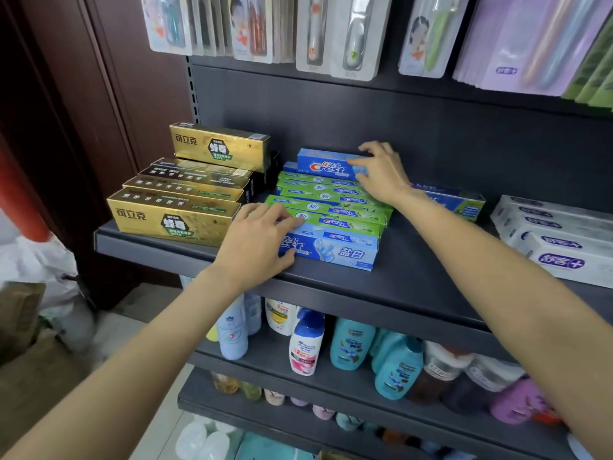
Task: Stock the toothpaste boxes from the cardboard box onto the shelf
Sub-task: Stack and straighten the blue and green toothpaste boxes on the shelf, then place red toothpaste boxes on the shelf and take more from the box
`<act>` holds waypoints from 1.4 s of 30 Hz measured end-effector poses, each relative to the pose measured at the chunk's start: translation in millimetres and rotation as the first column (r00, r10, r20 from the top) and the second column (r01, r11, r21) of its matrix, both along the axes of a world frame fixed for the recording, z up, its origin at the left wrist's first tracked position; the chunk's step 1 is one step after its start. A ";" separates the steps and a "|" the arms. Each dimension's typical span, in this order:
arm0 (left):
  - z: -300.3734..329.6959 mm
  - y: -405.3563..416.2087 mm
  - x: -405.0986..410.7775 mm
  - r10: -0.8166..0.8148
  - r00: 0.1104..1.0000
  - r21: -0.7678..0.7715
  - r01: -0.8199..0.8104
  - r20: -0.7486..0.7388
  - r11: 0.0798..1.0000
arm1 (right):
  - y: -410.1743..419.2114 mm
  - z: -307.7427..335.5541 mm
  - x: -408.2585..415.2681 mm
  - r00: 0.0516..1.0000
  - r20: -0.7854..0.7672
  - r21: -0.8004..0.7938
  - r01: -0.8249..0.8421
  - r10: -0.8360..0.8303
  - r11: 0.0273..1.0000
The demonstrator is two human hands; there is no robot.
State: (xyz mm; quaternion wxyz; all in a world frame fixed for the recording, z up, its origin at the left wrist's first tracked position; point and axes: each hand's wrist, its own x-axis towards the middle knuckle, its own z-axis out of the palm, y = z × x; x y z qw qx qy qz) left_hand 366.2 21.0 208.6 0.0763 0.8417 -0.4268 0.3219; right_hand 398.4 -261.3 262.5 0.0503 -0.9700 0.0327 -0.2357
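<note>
A row of green and blue toothpaste boxes lies on the dark shelf. My left hand rests on the left end of the front light blue box, fingers spread over it and the green box behind. My right hand grips the right end of the blue box standing at the back of the row. A cardboard box shows blurred at the lower left.
Gold toothpaste boxes are stacked at the shelf's left, white boxes at its right, one blue-green box behind my right wrist. Toothbrush packs hang above. Shampoo bottles fill the shelf below.
</note>
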 end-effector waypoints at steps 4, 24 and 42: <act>2.9 0.1 -4.4 0.018 1.000 0.016 -0.018 -0.007 1.000 | 11.0 1.7 -29.1 0.998 0.050 -0.004 -0.022 0.022 1.000; -131.2 -51.0 -220.2 -0.460 0.825 -0.489 0.268 -0.327 0.830 | 58.0 -176.0 -394.2 0.997 0.068 0.266 0.022 -0.041 0.964; -435.2 -66.2 -297.4 0.325 0.508 0.529 0.331 -0.798 0.781 | 31.7 -484.1 -436.0 0.474 -0.880 0.103 0.221 -0.015 0.970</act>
